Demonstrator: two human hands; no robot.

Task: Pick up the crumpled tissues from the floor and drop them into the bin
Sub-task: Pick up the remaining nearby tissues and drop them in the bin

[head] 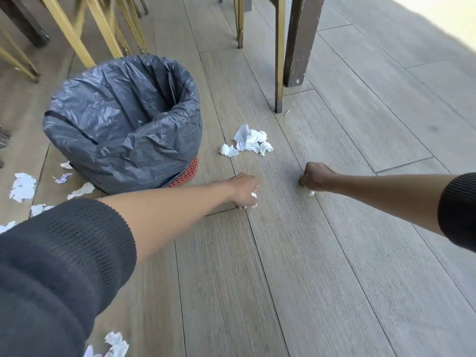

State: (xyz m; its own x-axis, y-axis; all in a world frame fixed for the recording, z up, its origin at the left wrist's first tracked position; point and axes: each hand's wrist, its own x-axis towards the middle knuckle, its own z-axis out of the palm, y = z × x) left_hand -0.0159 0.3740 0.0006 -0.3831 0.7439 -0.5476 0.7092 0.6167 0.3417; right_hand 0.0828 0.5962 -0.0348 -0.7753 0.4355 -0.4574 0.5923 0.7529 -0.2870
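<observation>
Head view: bin (123, 119) at left, my left hand (244, 190) fisted around a tissue (254, 195), loose tissues (251, 141) just beyond, right hand (315, 176) clutching another; I judge collecting is underway, next carry both leftward over the bin and release

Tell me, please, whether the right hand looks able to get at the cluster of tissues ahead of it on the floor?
Probably yes: bare floor separates the right hand from the tissue cluster, but it already grips a tissue.
</observation>
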